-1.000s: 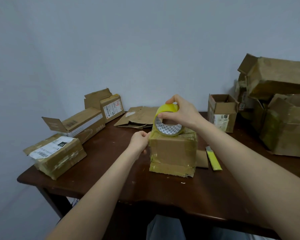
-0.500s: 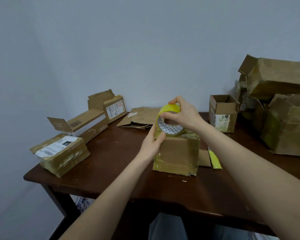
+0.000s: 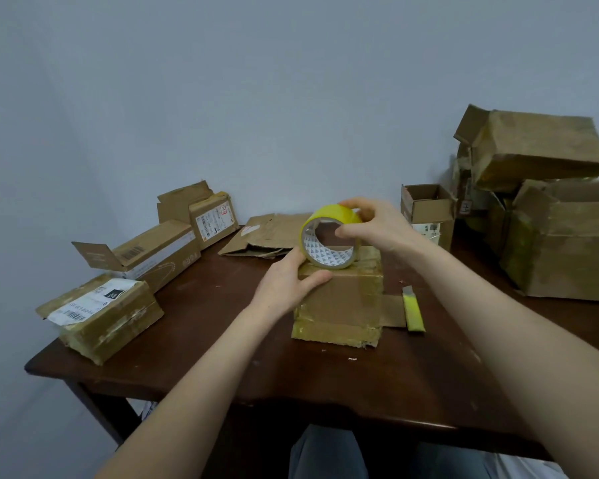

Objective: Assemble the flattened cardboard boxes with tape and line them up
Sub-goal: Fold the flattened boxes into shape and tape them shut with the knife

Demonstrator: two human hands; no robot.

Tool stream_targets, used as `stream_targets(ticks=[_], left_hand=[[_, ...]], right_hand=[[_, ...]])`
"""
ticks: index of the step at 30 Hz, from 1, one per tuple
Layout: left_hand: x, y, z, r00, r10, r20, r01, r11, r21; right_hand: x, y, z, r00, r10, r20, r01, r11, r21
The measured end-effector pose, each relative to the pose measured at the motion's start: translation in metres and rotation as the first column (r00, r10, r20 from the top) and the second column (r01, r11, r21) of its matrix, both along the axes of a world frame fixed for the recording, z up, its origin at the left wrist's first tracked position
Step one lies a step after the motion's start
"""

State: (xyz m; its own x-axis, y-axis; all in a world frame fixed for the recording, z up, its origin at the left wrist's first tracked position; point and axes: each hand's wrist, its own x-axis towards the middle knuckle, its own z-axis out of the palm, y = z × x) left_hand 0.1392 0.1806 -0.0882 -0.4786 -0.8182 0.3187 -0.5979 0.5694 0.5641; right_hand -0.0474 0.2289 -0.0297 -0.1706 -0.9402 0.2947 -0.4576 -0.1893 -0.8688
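Observation:
A small taped cardboard box (image 3: 343,302) stands in the middle of the dark wooden table (image 3: 222,361). My left hand (image 3: 287,281) grips its upper left corner, thumb laid along the front top edge. My right hand (image 3: 374,226) holds a yellow roll of tape (image 3: 329,240) upright on the box top, fingers over the rim and thumb at its side. A flattened cardboard box (image 3: 267,233) lies behind, near the wall.
Three assembled boxes line the left side: front (image 3: 101,312), middle (image 3: 153,257), back (image 3: 208,216). A small open box (image 3: 429,212) stands at back right beside a pile of large boxes (image 3: 561,229). A yellow utility knife (image 3: 414,309) lies right of the central box.
My left hand has slid up from the box's left side to its upper left corner. The right hand has tilted the tape roll a little higher on the box top.

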Motion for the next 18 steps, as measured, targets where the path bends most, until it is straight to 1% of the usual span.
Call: stream_targets(ticks=[2,3,5,7,10,12,14,15,16,18], left_hand=[[0.002,-0.002,0.000,0.998,-0.026,0.063,0.028,0.999,-0.030],[0.003,-0.003,0.001,0.994,-0.028,0.103,0.033,0.999,-0.040],[0.004,-0.004,0.003,0.985,-0.015,0.171,0.024,0.998,-0.052],[0.003,-0.002,0.005,0.982,-0.002,0.190,0.014,0.998,-0.063],[-0.001,0.002,0.005,0.978,-0.015,0.207,0.034,0.995,-0.089],[-0.002,0.003,0.005,0.977,-0.028,0.214,0.050,0.994,-0.099],[-0.003,0.003,0.005,0.971,-0.033,0.238,0.062,0.991,-0.117],[-0.003,0.002,0.004,0.966,-0.030,0.258,0.067,0.989,-0.135],[-0.004,0.002,0.005,0.961,-0.027,0.274,0.072,0.985,-0.156],[-0.004,0.001,0.003,0.955,-0.018,0.296,0.081,0.976,-0.201]], right_hand=[[0.002,-0.001,0.002,1.000,-0.001,0.022,0.002,1.000,-0.022],[0.001,0.000,0.004,1.000,-0.022,0.006,0.022,0.999,-0.038],[-0.006,0.002,0.011,0.990,-0.110,-0.085,0.105,0.992,-0.066],[-0.015,0.007,0.015,0.976,-0.146,-0.162,0.139,0.989,-0.055],[-0.032,0.014,0.020,0.966,-0.121,-0.230,0.122,0.992,-0.009],[-0.041,0.017,0.027,0.969,-0.083,-0.231,0.095,0.995,0.042],[-0.046,0.019,0.027,0.968,-0.076,-0.241,0.090,0.995,0.047],[-0.048,0.018,0.022,0.969,-0.111,-0.220,0.119,0.993,0.025],[-0.050,0.018,0.014,0.976,-0.153,-0.158,0.155,0.988,0.004],[-0.050,0.023,-0.007,0.978,-0.198,0.065,0.197,0.980,0.030]])
